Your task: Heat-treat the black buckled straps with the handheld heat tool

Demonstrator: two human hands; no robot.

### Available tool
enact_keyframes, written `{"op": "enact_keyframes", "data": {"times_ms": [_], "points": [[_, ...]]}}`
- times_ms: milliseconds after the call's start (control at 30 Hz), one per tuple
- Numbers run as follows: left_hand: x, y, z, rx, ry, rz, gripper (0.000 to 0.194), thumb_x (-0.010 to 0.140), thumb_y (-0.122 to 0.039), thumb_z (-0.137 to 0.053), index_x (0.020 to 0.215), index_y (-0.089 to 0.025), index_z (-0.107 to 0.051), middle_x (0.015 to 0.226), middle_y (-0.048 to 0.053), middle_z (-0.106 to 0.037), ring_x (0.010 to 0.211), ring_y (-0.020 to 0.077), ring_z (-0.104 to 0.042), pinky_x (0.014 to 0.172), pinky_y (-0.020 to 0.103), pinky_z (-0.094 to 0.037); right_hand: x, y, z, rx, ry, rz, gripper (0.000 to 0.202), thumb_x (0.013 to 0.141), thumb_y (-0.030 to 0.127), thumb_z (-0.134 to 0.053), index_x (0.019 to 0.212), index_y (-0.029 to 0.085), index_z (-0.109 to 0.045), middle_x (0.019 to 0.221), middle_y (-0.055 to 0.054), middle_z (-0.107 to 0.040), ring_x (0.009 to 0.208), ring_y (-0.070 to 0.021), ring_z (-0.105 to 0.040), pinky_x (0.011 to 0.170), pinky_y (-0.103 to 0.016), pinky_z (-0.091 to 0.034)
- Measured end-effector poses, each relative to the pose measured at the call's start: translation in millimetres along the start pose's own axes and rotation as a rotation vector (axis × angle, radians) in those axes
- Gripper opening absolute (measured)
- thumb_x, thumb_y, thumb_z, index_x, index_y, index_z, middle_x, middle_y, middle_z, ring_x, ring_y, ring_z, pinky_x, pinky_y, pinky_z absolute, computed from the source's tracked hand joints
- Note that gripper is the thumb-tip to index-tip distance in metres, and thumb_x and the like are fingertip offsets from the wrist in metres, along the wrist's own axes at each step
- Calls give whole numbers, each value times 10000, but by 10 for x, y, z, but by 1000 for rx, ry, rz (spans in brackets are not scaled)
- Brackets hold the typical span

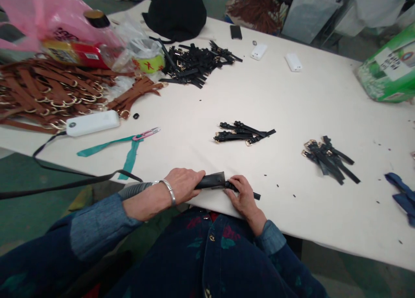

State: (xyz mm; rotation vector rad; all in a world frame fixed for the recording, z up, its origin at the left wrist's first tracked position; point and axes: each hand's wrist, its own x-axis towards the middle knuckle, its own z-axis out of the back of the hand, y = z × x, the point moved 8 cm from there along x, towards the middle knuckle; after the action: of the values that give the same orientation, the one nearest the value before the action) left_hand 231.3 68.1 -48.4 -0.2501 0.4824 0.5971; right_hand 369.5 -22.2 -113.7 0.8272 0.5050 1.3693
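Note:
At the table's front edge my left hand (185, 184) is wrapped round a black flat-ended tool (212, 180) with a grey ribbed hose behind it. Just right of the tool's end, my right hand (242, 195) pinches a short black strap (256, 196), whose tail sticks out to the right. The tool's mouth is beside the strap's left end; whether they touch is too small to tell. Beyond my hands lies a small group of black buckled straps (238, 136). Another group of black straps (330, 157) is farther right.
Brown straps (48, 90), a white power bank (93, 123) and pink snips (145, 134) with teal ribbon (129, 159) lie left. Behind are a black strap pile (194, 62), a cap (175, 12) and a bottle (78, 53). A green bag (391, 68) stands right.

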Motion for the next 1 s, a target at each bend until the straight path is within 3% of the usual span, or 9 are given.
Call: {"op": "enact_keyframes", "data": {"times_ms": [367, 633, 1000], "points": [[-34, 139, -64, -29, 67, -3, 276, 729, -385, -431, 949, -227, -483, 848, 92, -633, 756, 239, -592, 630, 334, -425, 30, -39, -3, 69, 24, -17, 196, 744, 243, -584, 933, 226, -633, 918, -51, -552, 853, -167, -525, 748, -309, -451], [31, 16, -28, -18, 30, -40, 259, 734, -385, -438, 931, -221, -474, 829, 80, -633, 738, 228, -596, 616, 325, -432, 31, -30, 15, 96, 45, -25, 203, 753, 211, -563, 945, 233, -627, 961, -55, -551, 882, -170, -525, 767, -317, -449], [11, 22, -12, -14, 26, -96, 271, 726, -360, -464, 957, -217, -468, 814, 87, -627, 733, 245, -596, 615, 356, -428, 28, -35, -9, 100, 79, -2, 215, 755, 203, -571, 964, 228, -612, 965, -56, -551, 917, -172, -513, 804, -329, -438]]}}
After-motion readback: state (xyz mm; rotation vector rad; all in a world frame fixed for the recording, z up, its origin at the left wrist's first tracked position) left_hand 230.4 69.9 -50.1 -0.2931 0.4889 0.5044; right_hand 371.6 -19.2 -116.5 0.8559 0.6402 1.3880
